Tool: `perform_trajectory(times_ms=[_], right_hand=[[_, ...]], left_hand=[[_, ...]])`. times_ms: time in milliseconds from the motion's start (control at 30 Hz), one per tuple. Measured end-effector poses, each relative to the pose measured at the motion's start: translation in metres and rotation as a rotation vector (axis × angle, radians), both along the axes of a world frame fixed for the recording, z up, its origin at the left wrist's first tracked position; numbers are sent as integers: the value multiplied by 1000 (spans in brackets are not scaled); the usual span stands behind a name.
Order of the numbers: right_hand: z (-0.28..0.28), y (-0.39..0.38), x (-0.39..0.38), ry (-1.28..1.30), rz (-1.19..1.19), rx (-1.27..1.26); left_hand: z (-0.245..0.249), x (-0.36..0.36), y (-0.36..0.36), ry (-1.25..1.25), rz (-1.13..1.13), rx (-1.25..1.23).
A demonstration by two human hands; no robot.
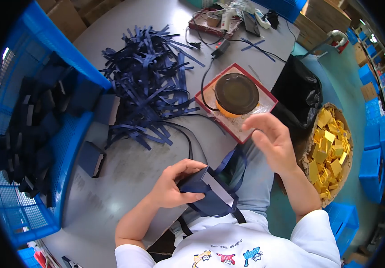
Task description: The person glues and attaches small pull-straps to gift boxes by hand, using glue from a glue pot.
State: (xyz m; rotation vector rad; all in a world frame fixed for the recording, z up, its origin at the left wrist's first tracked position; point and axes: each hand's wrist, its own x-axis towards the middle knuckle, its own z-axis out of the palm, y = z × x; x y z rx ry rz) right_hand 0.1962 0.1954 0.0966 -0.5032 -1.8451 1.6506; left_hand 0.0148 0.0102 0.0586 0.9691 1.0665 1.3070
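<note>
My left hand [174, 185] grips a dark blue box [208, 192] with a pale inner side, low in front of my body. A dark blue ribbon [239, 163] loops up from the box's right side. My right hand [268, 138] is raised to the right of the box, fingers apart and curved, beside a round dark-topped pot [236, 94] with an orange base. That pot stands in a red-edged tray [270, 102]. A tangled heap of blue ribbon strips [147, 80] lies on the grey table [121, 192].
At left a blue plastic crate [67, 152] holds many dark boxes; more boxes [92, 158] stand beside it. Cables and a small red tray [232, 27] lie at the back. To the right are a black bag [297, 94] and a carton of yellow pieces [328, 152].
</note>
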Motion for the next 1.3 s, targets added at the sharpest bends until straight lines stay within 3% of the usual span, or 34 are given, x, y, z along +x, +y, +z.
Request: perform_trajectory(times_ms=[133,233,367,533,567,633,733,767,833,867,900,967,1000,1100,1167,1233,1267,1300], right_hand=[[-15,-5,-7,-69,57,-158],[-39,-12,-29,-161,114,-86],[-62,-19,-70,-141,285,631],[-70,-21,-97,-240,453,1110],[-69,-20,-100,-275,453,1251],[-77,-16,-106,-315,469,1278],[-80,-16,-115,-290,491,1207],[-78,-19,-117,-192,433,1058],[-65,-29,-121,-100,325,698],[-54,-34,-122,-102,275,488],[-48,-33,-125,-87,258,438],[-31,-35,-135,-26,248,72],[-26,-36,-140,98,318,-114],[3,-39,-150,102,354,-230],[5,-42,-158,155,396,-314],[5,-42,-165,110,382,-271],[3,-39,-167,74,379,-252],[-2,-36,-170,34,349,-193]], left_hand=[[9,-12,-49,176,1,-179],[16,-19,-118,307,-33,-361],[14,14,-235,250,60,-788],[-30,91,-403,323,-23,-1379],[-45,112,-444,423,-16,-1413],[-39,126,-443,718,-260,-1636],[-26,100,-382,363,9,-1373],[-11,91,-349,415,57,-1202],[9,70,-301,201,215,-949],[25,58,-270,241,231,-917],[33,47,-248,368,275,-820],[43,21,-205,674,373,-600],[41,6,-183,733,470,-492],[28,-26,-107,699,721,-160],[25,-39,-60,699,695,7],[13,-50,-19,458,699,98],[15,-47,-1,172,801,180],[16,-53,7,176,793,199]])
